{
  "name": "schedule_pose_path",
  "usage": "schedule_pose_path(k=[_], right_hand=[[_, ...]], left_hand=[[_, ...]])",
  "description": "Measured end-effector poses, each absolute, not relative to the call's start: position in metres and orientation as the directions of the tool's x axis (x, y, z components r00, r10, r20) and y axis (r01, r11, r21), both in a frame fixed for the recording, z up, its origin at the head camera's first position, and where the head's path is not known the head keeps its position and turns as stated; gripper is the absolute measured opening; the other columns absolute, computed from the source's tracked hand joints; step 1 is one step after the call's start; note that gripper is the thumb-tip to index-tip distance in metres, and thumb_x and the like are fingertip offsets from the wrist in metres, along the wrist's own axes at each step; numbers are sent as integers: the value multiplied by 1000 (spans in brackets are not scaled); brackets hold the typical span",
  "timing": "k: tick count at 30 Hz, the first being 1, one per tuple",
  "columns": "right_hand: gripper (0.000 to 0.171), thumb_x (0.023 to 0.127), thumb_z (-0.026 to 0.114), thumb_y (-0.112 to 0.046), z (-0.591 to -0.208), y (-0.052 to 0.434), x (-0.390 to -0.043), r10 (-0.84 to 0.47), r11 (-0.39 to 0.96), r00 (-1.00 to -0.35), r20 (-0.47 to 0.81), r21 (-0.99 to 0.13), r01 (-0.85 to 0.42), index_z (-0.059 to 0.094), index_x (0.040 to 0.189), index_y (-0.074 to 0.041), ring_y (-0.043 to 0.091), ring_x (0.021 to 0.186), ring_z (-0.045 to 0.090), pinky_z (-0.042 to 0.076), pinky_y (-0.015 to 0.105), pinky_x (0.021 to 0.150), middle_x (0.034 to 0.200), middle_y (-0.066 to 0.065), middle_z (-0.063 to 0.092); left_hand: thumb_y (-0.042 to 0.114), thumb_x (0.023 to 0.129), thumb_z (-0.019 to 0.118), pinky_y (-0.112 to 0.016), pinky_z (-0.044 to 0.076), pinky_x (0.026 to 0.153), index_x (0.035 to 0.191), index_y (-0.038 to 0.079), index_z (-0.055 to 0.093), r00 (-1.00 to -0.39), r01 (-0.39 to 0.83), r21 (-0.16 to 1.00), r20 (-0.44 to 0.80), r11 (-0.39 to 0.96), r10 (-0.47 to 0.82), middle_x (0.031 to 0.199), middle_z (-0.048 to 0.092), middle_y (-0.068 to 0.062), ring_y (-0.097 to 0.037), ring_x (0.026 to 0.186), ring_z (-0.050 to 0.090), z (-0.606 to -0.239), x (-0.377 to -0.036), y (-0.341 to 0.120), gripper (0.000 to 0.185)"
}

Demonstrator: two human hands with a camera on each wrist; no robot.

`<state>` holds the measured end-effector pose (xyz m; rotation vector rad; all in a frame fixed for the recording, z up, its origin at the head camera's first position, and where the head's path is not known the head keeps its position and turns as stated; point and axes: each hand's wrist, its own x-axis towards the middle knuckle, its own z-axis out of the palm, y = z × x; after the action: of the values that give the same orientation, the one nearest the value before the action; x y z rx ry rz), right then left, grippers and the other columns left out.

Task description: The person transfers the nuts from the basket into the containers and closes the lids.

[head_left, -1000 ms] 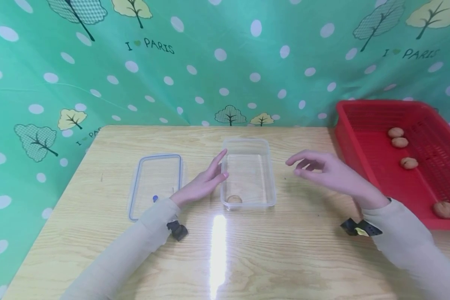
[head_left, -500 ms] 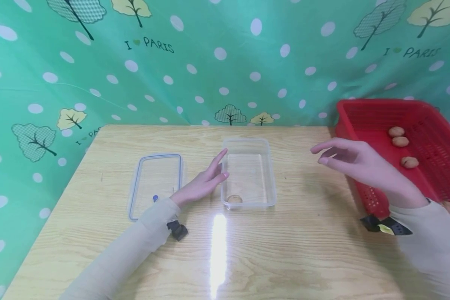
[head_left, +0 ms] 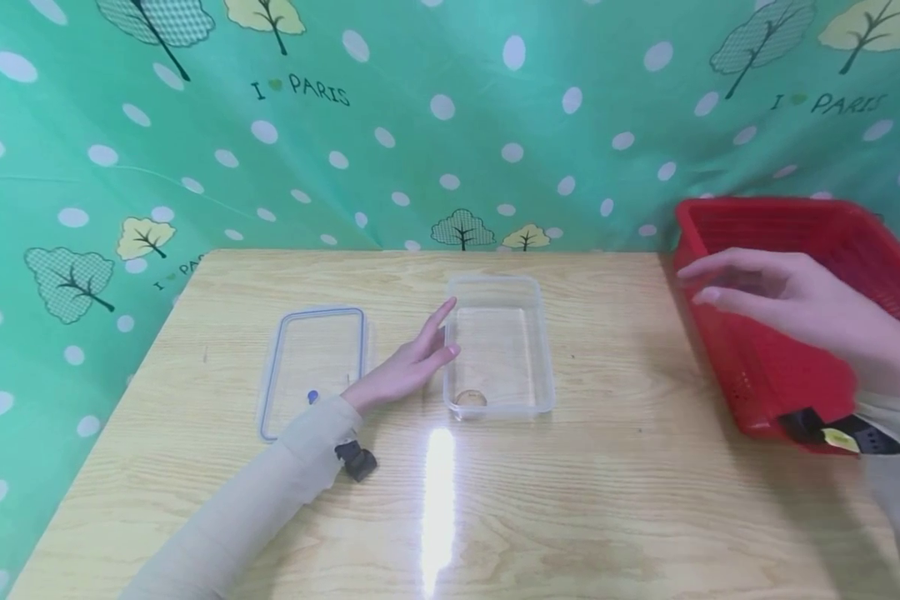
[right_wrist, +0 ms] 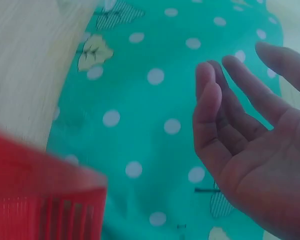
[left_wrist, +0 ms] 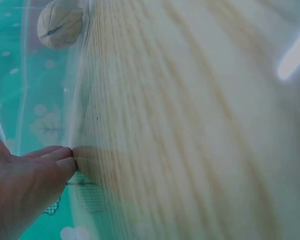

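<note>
A clear plastic food container (head_left: 549, 358) stands in the middle of the table, with one walnut (head_left: 471, 400) at its near left corner. My left hand (head_left: 405, 371) rests against the container's left side, fingers straight and thumb tip at the rim. In the left wrist view the same walnut (left_wrist: 60, 25) shows through the clear wall, with fingertips (left_wrist: 65, 155) low beside it. My right hand (head_left: 802, 304) hovers over the left edge of the red basket (head_left: 765, 375); its fingers are loosely bent, with nothing between them in the right wrist view. The hand and arm hide the walnuts inside the basket.
Left of the container lies its clear lid (head_left: 315, 354) with a blue seal, partly behind the left forearm, and a small blue spot (head_left: 312, 397) shows on it. A green dotted cloth (head_left: 390, 125) hangs behind the table (head_left: 540, 500).
My right hand has moved right, from beside the container to over the red basket, covering the walnuts seen there before. The left hand stays at the container's side.
</note>
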<state>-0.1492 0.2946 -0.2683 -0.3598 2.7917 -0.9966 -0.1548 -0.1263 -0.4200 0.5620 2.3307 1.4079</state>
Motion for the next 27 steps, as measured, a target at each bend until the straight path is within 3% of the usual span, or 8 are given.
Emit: schedule_pose_path(k=[7, 15, 21, 27], right_hand=[[46, 93, 66, -32, -270, 317, -159, -220, 797, -951, -219, -603, -45, 52, 136, -21, 26, 82, 63, 58, 42, 56, 121, 17, 57], [44, 92, 67, -26, -280, 354, -176, -238, 801, -949, -208, -594, -71, 53, 133, -18, 23, 72, 65, 58, 41, 54, 97, -7, 67], [39, 92, 67, -17, -292, 381, -193, -276, 818, -951, -140, -554, -156, 56, 129, -6, 9, 78, 63, 55, 27, 59, 96, -17, 66], [40, 94, 64, -15, -312, 406, -204, -329, 820, -926, -186, -542, -183, 54, 129, 1, 2, 83, 62, 54, 22, 64, 99, -16, 65]], left_hand=[[35, 104, 41, -53, 24, 110, 155, 33, -3, -853, 148, 895, -99, 420, 512, 160, 4, 0, -34, 140, 24, -420, -154, -126, 68], [23, 105, 40, -53, 24, 111, 156, 19, -3, -844, 121, 893, -137, 433, 518, 159, 4, -10, -37, 140, 22, -392, -143, -122, 67], [24, 105, 40, -53, 23, 111, 156, 17, -3, -841, 129, 894, -131, 428, 525, 159, 4, -12, -39, 140, 22, -377, -140, -120, 67], [23, 105, 41, -52, 23, 111, 156, 18, -4, -844, 127, 895, -128, 427, 521, 159, 2, -10, -38, 140, 22, -395, -146, -122, 68]])
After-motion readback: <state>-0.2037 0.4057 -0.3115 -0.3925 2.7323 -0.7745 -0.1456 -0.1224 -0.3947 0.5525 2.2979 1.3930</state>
